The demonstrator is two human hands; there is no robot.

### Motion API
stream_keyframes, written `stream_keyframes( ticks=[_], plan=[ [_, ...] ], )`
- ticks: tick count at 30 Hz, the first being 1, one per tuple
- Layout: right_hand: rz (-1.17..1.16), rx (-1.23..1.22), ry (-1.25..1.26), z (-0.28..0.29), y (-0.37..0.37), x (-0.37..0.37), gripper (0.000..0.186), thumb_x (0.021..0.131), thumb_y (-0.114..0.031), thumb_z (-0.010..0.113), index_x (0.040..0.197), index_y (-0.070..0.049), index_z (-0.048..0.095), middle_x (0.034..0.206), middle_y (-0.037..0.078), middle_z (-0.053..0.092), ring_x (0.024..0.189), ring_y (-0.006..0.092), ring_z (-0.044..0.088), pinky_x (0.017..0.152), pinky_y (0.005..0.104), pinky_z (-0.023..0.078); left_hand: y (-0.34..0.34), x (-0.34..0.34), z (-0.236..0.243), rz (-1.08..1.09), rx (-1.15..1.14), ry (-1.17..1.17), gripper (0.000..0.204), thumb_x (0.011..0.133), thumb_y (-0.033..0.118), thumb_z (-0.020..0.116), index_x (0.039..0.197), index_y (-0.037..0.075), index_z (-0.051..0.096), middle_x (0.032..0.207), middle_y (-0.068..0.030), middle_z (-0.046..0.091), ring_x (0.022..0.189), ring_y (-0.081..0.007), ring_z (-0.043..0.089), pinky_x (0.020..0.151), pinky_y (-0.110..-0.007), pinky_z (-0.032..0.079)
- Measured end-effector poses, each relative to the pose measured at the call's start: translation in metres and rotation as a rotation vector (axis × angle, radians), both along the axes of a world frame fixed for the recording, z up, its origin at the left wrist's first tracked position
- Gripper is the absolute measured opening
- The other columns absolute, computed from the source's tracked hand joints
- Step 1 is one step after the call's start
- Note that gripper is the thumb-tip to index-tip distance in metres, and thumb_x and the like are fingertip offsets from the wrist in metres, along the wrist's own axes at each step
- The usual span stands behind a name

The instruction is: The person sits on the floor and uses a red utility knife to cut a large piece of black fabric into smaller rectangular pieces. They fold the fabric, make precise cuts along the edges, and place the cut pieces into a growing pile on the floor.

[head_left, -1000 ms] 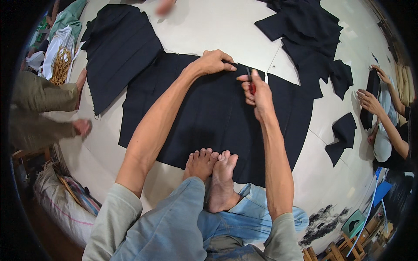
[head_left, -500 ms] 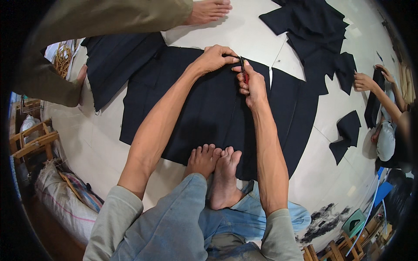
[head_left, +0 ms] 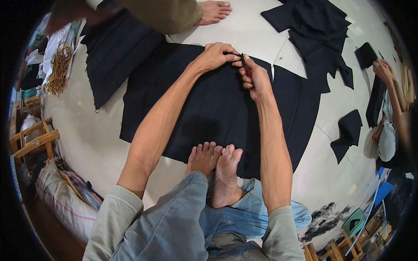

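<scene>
A wide piece of black cloth [head_left: 191, 117] lies spread before me, with seam-like lines running down it. My left hand [head_left: 215, 56] pinches its far edge between thumb and fingers. Close beside those fingertips, my right hand [head_left: 257, 80] is closed round small scissors [head_left: 248, 71] with a red handle and dark blades. The blades point away from me, at the cloth's edge; whether they are apart is too small to tell. My bare feet rest on the cloth's near part.
More black cloth [head_left: 117, 56] lies at the left, and a cut heap [head_left: 320, 39] at the far right. A loose piece [head_left: 348, 132] is on the pale floor. Someone's foot [head_left: 213, 12] stands beyond my hands. At right, a co-worker's hands [head_left: 384, 71] hold dark cloth. A sack [head_left: 65, 200] lies at left.
The standing person's rear leg has swung away from the left, uncovering hanging cords. The co-worker's hands have lifted a dark piece farther off. My hands have barely shifted, still at the cloth's edge.
</scene>
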State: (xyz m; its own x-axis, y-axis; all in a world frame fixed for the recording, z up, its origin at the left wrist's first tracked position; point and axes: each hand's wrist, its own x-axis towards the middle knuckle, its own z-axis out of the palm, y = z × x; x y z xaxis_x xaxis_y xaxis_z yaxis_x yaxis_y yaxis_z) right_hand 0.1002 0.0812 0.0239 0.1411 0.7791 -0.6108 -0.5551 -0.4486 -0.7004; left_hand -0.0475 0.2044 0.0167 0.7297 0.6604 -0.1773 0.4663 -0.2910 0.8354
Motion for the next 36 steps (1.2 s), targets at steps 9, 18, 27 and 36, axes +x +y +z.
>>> stream_keyframes(
  ticks=[9, 18, 27, 36],
  plan=[
    [-0.183, 0.049, -0.183, -0.005, -0.009, -0.007, 0.046, 0.103, -0.045, 0.055, 0.106, -0.001, 0.067, 0.065, -0.006, 0.044, 0.049, 0.0017, 0.033, 0.040, 0.0195, 0.024, -0.005, 0.002, -0.011, 0.070, -0.043, -0.092, 0.026, 0.093, 0.023, 0.070, 0.109, 0.002, 0.074, 0.102, -0.0076, 0.072, 0.097, -0.0180, 0.063, 0.090, -0.031, 0.047],
    [0.225, 0.029, -0.579, -0.001, 0.021, 0.044, 0.030, 0.088, -0.032, 0.077, 0.085, -0.003, 0.069, 0.065, -0.003, 0.054, 0.059, 0.0089, 0.046, 0.057, 0.0282, 0.036, -0.004, 0.002, -0.001, 0.060, -0.012, -0.039, 0.031, 0.095, 0.030, 0.069, 0.109, 0.003, 0.074, 0.102, -0.0091, 0.073, 0.097, -0.0199, 0.065, 0.091, -0.033, 0.048],
    [0.013, 0.077, -0.749, -0.019, 0.017, 0.029, 0.029, 0.091, -0.031, 0.074, 0.088, -0.003, 0.067, 0.067, -0.002, 0.054, 0.060, 0.0090, 0.045, 0.057, 0.0274, 0.036, -0.009, 0.011, 0.000, 0.216, -0.112, -0.004, 0.032, 0.092, 0.033, 0.072, 0.110, 0.007, 0.075, 0.100, -0.0093, 0.075, 0.095, -0.0199, 0.068, 0.090, -0.035, 0.052],
    [-0.013, 0.240, -0.655, 0.004, 0.002, 0.017, 0.036, 0.096, -0.035, 0.066, 0.105, 0.000, 0.067, 0.072, 0.002, 0.059, 0.067, 0.0132, 0.054, 0.068, 0.0290, 0.046, -0.010, 0.009, -0.004, 0.181, -0.037, -0.038, 0.027, 0.094, 0.029, 0.070, 0.109, 0.007, 0.076, 0.101, -0.0089, 0.075, 0.096, -0.0199, 0.068, 0.090, -0.035, 0.052]
  ],
)
